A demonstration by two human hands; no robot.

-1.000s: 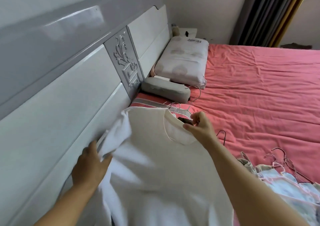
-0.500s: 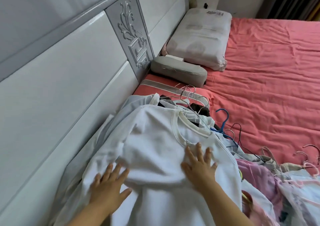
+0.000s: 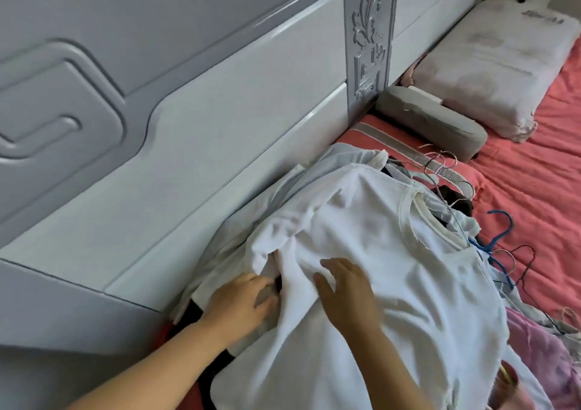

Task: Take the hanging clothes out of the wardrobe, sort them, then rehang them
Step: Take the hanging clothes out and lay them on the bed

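Note:
A white T-shirt (image 3: 393, 252) lies spread on top of a pile of clothes on the red bed, close to the headboard. My left hand (image 3: 242, 303) reaches under the shirt's left sleeve, its fingers curled at the fabric edge. My right hand (image 3: 345, 287) rests flat on the shirt's chest with fingers spread. Under the shirt lie a light blue garment (image 3: 314, 171) and dark clothes. Wire hangers (image 3: 440, 164) and a blue hanger (image 3: 496, 237) stick out past the shirt's collar.
The white and grey headboard (image 3: 220, 95) runs along the left. A grey cushion (image 3: 430, 120) and a white pillow (image 3: 503, 61) lie further up the bed. Pink clothes (image 3: 540, 346) are piled at the right. The red sheet (image 3: 540, 164) is bare beyond.
The shirt, held up a second ago, now lies on the pile. Both hands slid left across it; the left hand went from flat on the cloth to the sleeve edge.

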